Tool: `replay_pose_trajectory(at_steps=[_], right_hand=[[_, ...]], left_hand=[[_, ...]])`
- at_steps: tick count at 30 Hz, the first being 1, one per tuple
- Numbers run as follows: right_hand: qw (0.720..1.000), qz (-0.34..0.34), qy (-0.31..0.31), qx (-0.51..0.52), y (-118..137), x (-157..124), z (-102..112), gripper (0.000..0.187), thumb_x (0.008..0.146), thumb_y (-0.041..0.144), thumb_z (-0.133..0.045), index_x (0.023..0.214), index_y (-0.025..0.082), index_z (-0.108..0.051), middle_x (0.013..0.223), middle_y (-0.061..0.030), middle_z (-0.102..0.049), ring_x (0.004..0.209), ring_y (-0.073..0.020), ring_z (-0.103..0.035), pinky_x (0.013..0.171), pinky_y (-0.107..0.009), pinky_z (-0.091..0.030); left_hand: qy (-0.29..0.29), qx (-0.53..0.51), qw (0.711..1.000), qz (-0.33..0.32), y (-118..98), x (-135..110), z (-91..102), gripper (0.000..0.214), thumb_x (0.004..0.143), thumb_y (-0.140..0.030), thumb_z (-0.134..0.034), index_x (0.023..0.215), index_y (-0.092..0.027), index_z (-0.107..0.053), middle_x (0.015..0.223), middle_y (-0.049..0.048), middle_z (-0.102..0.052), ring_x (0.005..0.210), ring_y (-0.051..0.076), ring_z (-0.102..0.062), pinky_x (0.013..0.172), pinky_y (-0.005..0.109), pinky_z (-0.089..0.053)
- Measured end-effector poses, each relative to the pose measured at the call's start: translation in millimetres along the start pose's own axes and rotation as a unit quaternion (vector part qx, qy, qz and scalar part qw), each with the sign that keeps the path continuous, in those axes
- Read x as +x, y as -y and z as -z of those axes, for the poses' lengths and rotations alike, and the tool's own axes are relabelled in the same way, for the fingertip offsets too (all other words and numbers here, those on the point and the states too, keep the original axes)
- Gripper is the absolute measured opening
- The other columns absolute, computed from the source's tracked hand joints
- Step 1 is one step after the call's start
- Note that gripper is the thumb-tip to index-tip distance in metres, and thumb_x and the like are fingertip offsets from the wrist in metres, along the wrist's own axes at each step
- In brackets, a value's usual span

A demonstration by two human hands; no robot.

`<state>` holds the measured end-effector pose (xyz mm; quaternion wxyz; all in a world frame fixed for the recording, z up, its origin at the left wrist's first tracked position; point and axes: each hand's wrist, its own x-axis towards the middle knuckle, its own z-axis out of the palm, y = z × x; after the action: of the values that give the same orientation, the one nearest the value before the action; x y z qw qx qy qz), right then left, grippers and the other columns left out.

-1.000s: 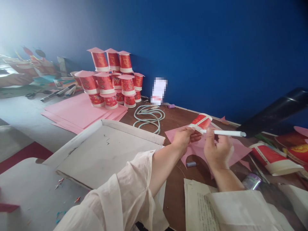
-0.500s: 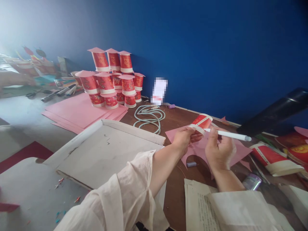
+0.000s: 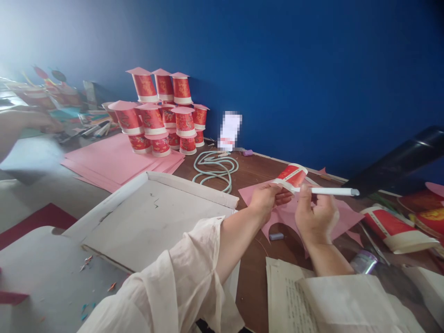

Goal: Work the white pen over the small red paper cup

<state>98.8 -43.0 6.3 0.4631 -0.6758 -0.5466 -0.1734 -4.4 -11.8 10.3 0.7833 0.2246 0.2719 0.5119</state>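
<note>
My left hand (image 3: 266, 200) pinches the white rim of a red paper cup (image 3: 290, 176), held on its side above a cut pink sheet (image 3: 342, 218). My right hand (image 3: 316, 216) grips a white pen (image 3: 328, 191), which lies level with its tip at the cup's rim and its far end pointing right. Both hands hover over the brown table, close together. A small blue cap (image 3: 276, 237) lies on the table just below them.
A stack of red cups with pink lids (image 3: 163, 115) stands on pink paper sheets (image 3: 114, 162) at the back left. A pale cable coil (image 3: 213, 169), a flat cardboard tray (image 3: 152, 217), printed papers (image 3: 294, 300), more red cups (image 3: 395, 229) and another person's blurred arm (image 3: 21, 127) surround me.
The pen's far end dipped, then came back up level. The other person's arm at the far left has moved closer. My left hand and the cup have barely shifted.
</note>
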Motion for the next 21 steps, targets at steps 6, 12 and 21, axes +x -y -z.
replay_pose_trajectory(at_steps=[6, 12, 21], right_hand=[[1.000, 0.002, 0.003, 0.001, 2.0, 0.9, 1.2, 0.049, 0.086, 0.052, -0.042, 0.090, 0.012, -0.069, 0.073, -0.0119, -0.066, 0.065, -0.0196, -0.058, 0.058, -0.029, -0.039], [1.000, 0.004, 0.005, 0.001, 3.7, 1.3, 2.1, 0.046, 0.086, 0.050, -0.044, 0.088, 0.012, -0.070, 0.074, -0.0121, -0.067, 0.064, -0.0197, -0.059, 0.057, -0.029, -0.039], [0.998, -0.001, -0.019, 0.063, -0.4, 0.6, 0.4, 0.038, 0.090, 0.043, -0.042, 0.096, 0.014, -0.066, 0.091, -0.0118, -0.068, 0.077, -0.0193, -0.062, 0.068, -0.031, -0.045]], left_hand=[[-0.009, -0.007, 1.000, 0.005, -1.3, -0.8, -1.4, 0.016, 0.081, -0.008, -0.049, 0.069, -0.009, -0.060, 0.065, 0.0079, -0.064, 0.059, 0.014, -0.063, 0.083, 0.036, -0.050], [-0.011, -0.006, 1.000, 0.005, -1.0, -0.1, -1.3, 0.015, 0.080, -0.008, -0.050, 0.071, -0.010, -0.061, 0.064, 0.0077, -0.064, 0.060, 0.014, -0.063, 0.083, 0.036, -0.050], [-0.018, -0.010, 1.000, 0.017, -1.9, -0.8, -2.1, 0.013, 0.081, -0.010, -0.051, 0.071, -0.010, -0.060, 0.066, 0.0080, -0.065, 0.062, 0.014, -0.064, 0.081, 0.034, -0.051]])
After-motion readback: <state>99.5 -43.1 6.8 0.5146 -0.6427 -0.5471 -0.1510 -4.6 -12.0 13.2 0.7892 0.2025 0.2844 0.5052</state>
